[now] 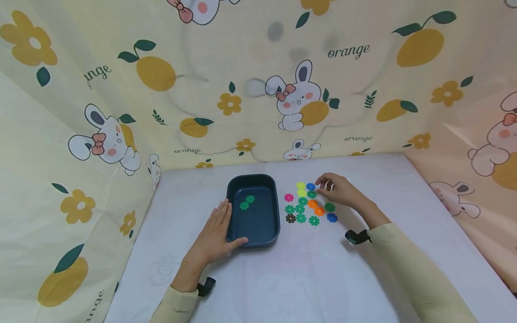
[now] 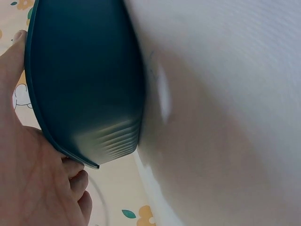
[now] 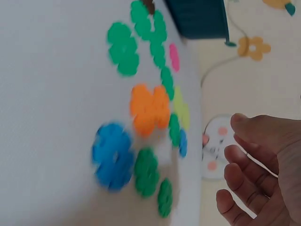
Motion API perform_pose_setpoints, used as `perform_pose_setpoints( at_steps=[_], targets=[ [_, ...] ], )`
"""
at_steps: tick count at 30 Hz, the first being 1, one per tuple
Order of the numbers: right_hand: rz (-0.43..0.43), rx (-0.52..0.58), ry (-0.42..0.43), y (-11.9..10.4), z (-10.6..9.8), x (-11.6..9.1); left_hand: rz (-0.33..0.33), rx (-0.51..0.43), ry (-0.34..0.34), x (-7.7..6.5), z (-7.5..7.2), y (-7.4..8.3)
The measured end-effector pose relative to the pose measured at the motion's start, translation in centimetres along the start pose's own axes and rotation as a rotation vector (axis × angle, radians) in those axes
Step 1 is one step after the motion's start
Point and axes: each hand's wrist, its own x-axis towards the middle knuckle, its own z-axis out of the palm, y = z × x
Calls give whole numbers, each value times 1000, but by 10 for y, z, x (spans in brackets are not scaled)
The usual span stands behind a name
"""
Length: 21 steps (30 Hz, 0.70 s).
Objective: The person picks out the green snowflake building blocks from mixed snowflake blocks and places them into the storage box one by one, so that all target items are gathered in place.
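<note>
A dark blue rectangular tray stands on the table with two green flower-shaped plastic discs inside. My left hand rests along its left side, fingers straight and thumb at the near rim; the left wrist view shows this hand beside the tray wall. My right hand is at the back right of a group of loose discs, fingers loosely bent with nothing between them. Close to its fingertips lie a blue disc and a green disc. In the right wrist view the fingers are above the table.
Right of the tray lie several more discs: yellow, pink, orange, brown, green and blue. The white table ends at a patterned cloth backdrop behind and at both sides.
</note>
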Motion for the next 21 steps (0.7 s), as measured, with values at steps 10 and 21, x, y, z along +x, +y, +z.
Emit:
perform_pose_setpoints(
  at_steps=[10,21],
  targets=[
    [60,8,17,34,-10,-23,12,3,-4,-1,-2,-1],
    [136,-15,22,60,-3,-30,8,-9,-1,-1,-2,1]
  ],
)
